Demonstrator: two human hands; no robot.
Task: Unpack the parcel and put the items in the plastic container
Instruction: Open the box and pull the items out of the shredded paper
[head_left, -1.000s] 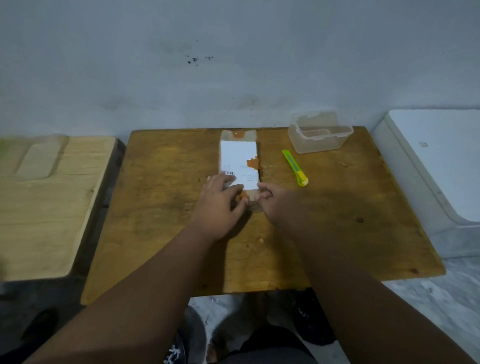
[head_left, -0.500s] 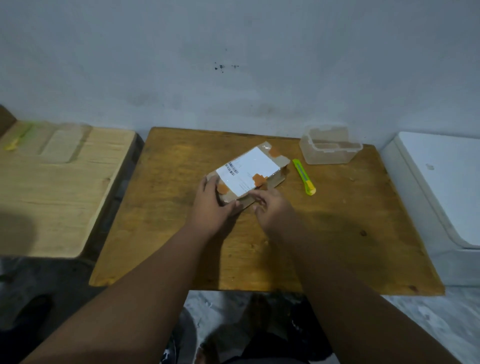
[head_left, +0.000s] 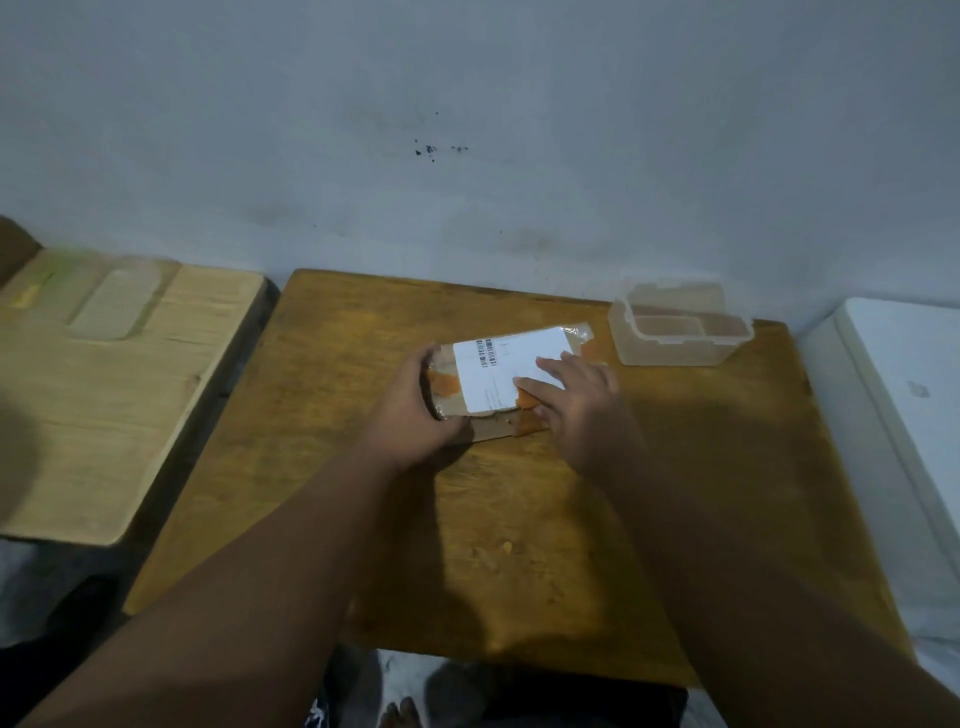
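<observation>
Parcel (head_left: 498, 369) lay flat on the wooden bench (head_left: 519, 519), toward its far edge, white label facing up, orange tape at both ends. Left grip (head_left: 415, 410) was curled round the parcel's left end, clasping it. Right grip (head_left: 576, 410) lay on the right part of the label with fingers straight, holding nothing. Clear plastic container (head_left: 670, 353) stood just right of the parcel by the wall, top open, untouched by either grip.
</observation>
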